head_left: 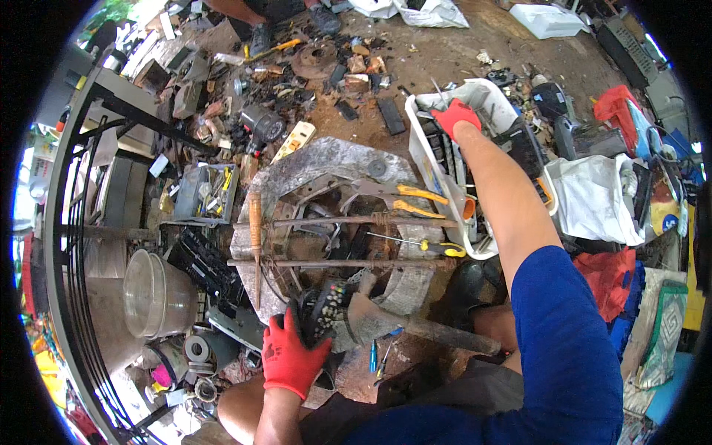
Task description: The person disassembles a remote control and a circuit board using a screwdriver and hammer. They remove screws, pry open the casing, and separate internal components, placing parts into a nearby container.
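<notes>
My left hand, in a red glove with dark fingertips, grips the edge of a black part with rows of pale buttons between fingers and thumb. Against that part lies a wide metal hammer-like head on a thick shaft. My right arm stretches forward, and my right hand, in a red glove, reaches into a white plastic bin holding dark and metal pieces. Its fingertips are partly hidden there, beside a thin rod. Between the hands sits a heavy grey metal frame crossed by two rusty bars.
A wooden-handled spike, yellow-handled pliers and a yellow-handled screwdriver rest across the bars. Clear buckets and a grey tool tray stand left, by a black metal rack. Another person's feet are at the far side.
</notes>
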A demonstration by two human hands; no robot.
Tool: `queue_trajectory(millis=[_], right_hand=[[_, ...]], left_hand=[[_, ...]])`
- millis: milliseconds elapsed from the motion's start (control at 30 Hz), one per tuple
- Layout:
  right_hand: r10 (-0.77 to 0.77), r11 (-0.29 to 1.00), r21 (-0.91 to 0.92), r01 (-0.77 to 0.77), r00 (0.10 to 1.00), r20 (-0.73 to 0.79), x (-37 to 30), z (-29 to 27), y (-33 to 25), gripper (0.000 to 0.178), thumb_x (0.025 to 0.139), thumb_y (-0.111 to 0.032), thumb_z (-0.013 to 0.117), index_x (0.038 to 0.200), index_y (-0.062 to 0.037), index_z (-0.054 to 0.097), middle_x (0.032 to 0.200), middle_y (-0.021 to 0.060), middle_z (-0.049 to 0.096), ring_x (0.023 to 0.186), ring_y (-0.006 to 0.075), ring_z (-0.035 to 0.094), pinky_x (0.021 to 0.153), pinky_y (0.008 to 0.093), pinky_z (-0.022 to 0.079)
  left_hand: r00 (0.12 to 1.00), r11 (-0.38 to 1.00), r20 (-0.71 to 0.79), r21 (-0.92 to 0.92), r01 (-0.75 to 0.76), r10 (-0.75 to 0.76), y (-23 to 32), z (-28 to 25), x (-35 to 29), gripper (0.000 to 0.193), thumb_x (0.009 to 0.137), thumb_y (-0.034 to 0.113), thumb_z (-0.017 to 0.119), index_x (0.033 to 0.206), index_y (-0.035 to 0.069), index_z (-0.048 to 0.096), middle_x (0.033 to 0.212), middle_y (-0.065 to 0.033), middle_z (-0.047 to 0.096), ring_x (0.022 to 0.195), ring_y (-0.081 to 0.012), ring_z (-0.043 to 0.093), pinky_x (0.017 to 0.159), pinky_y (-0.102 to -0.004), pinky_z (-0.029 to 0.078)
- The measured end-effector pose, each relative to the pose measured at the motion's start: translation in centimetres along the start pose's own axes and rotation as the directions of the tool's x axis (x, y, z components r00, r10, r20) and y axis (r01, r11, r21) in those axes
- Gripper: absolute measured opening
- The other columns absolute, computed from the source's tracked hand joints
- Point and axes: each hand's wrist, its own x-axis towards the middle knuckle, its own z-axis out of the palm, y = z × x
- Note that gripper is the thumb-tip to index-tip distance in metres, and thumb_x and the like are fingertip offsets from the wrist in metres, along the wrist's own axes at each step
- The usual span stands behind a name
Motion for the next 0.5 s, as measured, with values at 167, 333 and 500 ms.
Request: queue_trajectory(millis=[167,333,500], right_hand=[[-0.061,0.997,-0.057,0.058,0.997,-0.045,0.6,1.1,1.0,0.052,0.091,-0.041,0.059,0.126,-0.0036,0.060,0.127,0.0212,0.063,0.119,0.0378,0.060,0.101,0.0461,0.049],[-0.051,0.992,0.099,0.081,0.960,-0.276,-4.4,-1.0,6.2,0.043,0.093,-0.029,0.057,0.128,-0.0050,0.059,0.118,0.0217,0.067,0.112,0.0392,0.063,0.097,0.0467,0.050],[-0.134,0.905,0.302,0.300,0.875,-0.466,-10.5,-5.0,10.2,0.045,0.093,-0.023,0.059,0.135,-0.0083,0.056,0.125,0.0218,0.064,0.115,0.0382,0.061,0.098,0.0441,0.049]], left_hand=[[0.999,1.000,0.044,-0.017,0.015,-0.014,0.8,-0.3,0.3,0.095,0.072,0.042,0.082,0.144,-0.003,0.040,0.130,-0.0268,0.050,0.118,-0.0431,0.053,0.098,-0.0468,0.048],[0.999,0.999,-0.023,-0.004,-0.033,0.033,0.2,0.0,-0.7,0.094,0.073,0.043,0.081,0.144,-0.003,0.040,0.130,-0.0266,0.051,0.118,-0.0425,0.054,0.097,-0.0468,0.049],[0.994,0.998,-0.099,0.047,-0.040,0.044,-0.7,1.0,-2.0,0.093,0.073,0.043,0.081,0.143,-0.003,0.041,0.131,-0.0256,0.052,0.119,-0.0424,0.054,0.098,-0.0474,0.049]])
